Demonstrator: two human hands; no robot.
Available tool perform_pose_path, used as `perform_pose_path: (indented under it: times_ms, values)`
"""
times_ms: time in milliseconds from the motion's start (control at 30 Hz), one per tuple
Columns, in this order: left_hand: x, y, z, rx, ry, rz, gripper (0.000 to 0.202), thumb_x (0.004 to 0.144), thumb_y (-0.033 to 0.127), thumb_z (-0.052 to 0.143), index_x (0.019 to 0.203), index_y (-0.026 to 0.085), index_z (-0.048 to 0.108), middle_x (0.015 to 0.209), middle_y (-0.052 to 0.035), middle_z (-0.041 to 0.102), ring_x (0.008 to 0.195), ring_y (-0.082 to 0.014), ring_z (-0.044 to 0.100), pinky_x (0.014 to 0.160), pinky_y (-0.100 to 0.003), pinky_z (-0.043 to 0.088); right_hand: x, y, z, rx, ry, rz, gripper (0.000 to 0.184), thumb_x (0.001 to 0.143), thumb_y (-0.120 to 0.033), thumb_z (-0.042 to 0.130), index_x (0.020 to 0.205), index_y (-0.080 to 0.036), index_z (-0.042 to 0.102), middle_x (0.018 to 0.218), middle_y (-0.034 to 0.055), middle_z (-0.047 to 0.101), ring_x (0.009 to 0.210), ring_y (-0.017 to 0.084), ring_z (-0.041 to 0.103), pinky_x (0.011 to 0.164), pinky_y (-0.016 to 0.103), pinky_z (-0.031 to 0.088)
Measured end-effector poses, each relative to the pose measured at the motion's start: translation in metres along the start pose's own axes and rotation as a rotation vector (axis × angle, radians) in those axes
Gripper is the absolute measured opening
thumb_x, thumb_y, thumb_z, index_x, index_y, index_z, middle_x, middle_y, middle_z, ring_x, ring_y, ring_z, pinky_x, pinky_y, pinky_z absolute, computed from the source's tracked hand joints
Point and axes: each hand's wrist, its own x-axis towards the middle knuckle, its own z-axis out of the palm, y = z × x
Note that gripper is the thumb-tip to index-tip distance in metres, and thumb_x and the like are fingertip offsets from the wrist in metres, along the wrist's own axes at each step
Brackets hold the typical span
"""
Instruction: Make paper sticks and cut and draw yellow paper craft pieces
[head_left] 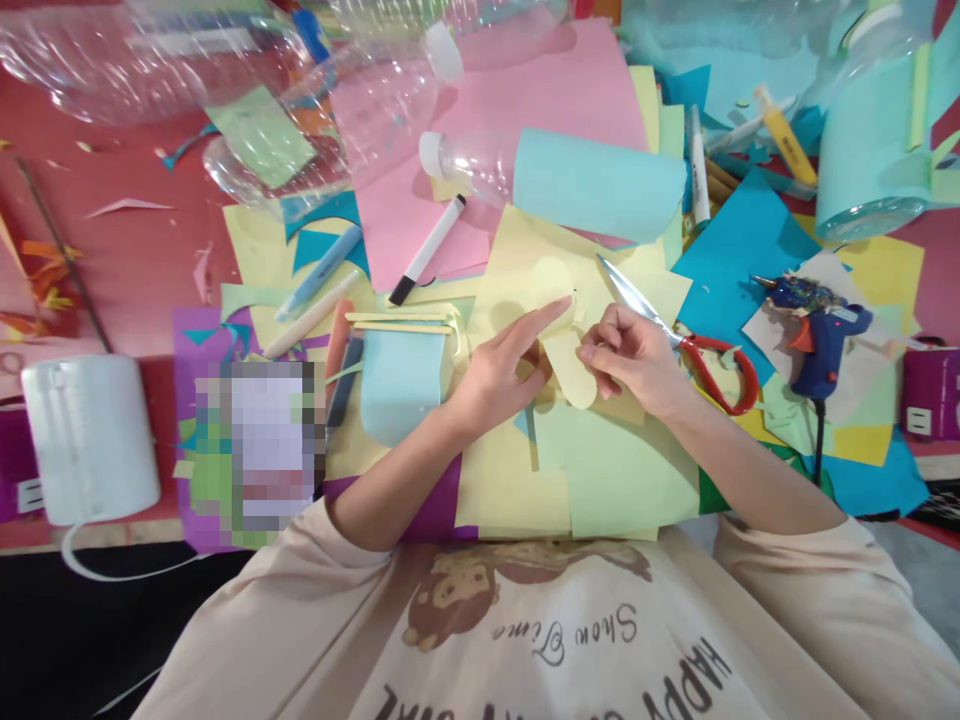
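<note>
My right hand [628, 358] is closed in a pinch on the edge of a pale yellow paper cutout [571, 372] with a rounded lower end. With fingers stretched out, my left hand [510, 365] lies beside the cutout, its fingertips by the cutout's upper part. Another rounded pale yellow shape [551, 275] shows just above those fingertips, and I cannot tell whether it is joined to the held piece. Under both hands are sheets of yellow paper [517, 480] and light green paper [630, 470]. Red-handled scissors [724, 372] lie partly behind my right hand, blades spread slightly.
A bottle wrapped in light blue paper [600, 185] lies ahead. A black-and-white marker [429, 250] is left of it. A blue glue gun [825, 345] rests at right, near another wrapped bottle [874, 150]. At left are a white device [90, 440] and clear plastic bottles [375, 110].
</note>
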Motion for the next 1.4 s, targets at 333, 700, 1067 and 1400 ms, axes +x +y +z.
perform_pose_path:
  times_ms: [333,700,1067,1400]
  values:
    - [-0.0007,-0.0003,-0.0003,0.043,-0.019,0.060,0.066,0.081,0.004,0.054,0.141,0.029,0.042,0.128,-0.0062,0.062,0.064,-0.0033,0.058,0.065,-0.018,0.056,0.0005,-0.0009,-0.0020,-0.010,-0.003,0.027,0.050,0.069,-0.029,0.080,0.064,-0.022,0.031,0.058,-0.0090,0.055,0.034,0.004,0.050,0.032,0.018,0.029]
    - [0.0005,-0.0002,-0.0002,0.033,0.003,0.105,0.067,0.080,0.003,0.052,0.141,0.029,0.042,0.127,-0.0063,0.063,0.063,-0.0036,0.058,0.067,-0.018,0.056,0.0012,-0.0011,-0.0026,-0.001,0.004,0.046,0.047,0.071,-0.030,0.078,0.065,-0.022,0.032,0.057,-0.0093,0.054,0.034,0.005,0.050,0.032,0.019,0.028]
    - [0.0001,0.0011,-0.0015,0.080,-0.025,0.096,0.063,0.083,0.007,0.051,0.141,0.028,0.042,0.125,-0.0058,0.064,0.067,-0.0042,0.060,0.068,-0.018,0.057,0.0036,-0.0001,-0.0044,0.063,-0.023,0.080,0.042,0.073,-0.030,0.076,0.067,-0.022,0.035,0.053,-0.0100,0.053,0.033,0.004,0.048,0.031,0.017,0.029]
    - [-0.0009,0.0007,-0.0009,0.062,-0.018,0.112,0.068,0.080,0.003,0.050,0.142,0.028,0.040,0.122,-0.0046,0.065,0.068,-0.0045,0.060,0.067,-0.017,0.055,0.0035,0.0010,-0.0061,0.063,-0.023,0.077,0.035,0.076,-0.022,0.071,0.068,-0.022,0.038,0.052,-0.0101,0.052,0.034,0.004,0.048,0.031,0.017,0.028]
